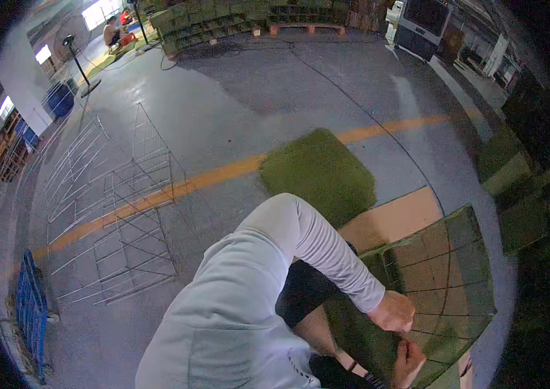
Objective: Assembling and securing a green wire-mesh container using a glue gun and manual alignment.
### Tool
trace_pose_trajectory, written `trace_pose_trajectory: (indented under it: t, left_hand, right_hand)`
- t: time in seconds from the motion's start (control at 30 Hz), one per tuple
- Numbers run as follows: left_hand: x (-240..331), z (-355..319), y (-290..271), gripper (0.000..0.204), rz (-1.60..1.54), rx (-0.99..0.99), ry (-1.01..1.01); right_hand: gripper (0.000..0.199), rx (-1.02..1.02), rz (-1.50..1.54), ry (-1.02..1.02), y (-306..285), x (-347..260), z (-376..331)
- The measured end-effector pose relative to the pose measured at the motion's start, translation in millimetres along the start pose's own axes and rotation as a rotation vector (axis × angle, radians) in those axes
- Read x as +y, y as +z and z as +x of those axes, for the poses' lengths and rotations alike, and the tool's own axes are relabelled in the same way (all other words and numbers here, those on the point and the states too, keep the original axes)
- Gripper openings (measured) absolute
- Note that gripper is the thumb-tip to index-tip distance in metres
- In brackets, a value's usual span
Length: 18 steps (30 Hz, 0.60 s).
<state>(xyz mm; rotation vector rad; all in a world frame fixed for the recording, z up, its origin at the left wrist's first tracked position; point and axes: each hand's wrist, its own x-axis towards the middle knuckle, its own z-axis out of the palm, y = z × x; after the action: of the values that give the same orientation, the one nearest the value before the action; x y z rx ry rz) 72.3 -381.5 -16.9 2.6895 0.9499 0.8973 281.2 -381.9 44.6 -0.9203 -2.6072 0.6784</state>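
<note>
A frame covered in dark green netting [446, 269], with straight bars crossing it, leans beside my legs at the lower right. My left hand [395, 311], at the end of a light grey sleeve, is closed in a pinch at the net. Just below it my right hand [409, 358] has its thumb and fingers drawn together against the same netting. The fingertips of both hands nearly meet. Whatever they hold between them is too small to make out.
A thick green pile of netting [320, 172] lies ahead, by a tan board [398, 217]. Bare wire frames [135, 214] stand on the left floor, near a blue cart [30, 311]. A cable [359, 104] crosses the floor. Two people [116, 31] sit far off.
</note>
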Motion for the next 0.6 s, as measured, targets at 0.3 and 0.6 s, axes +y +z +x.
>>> trace_pose_trajectory:
  t: [0.3,0.6]
  left_hand:
    - [-8.2,15.1,7.6,0.022,-0.328,0.283,-0.232]
    - [5.3,13.2,11.0,0.020,0.137,-0.091,0.087]
  right_hand:
    - [0.015,0.120,0.500,0.261,16.0,55.4,3.2]
    - [0.024,0.359,-0.267,-0.271,29.1,22.0,-23.2]
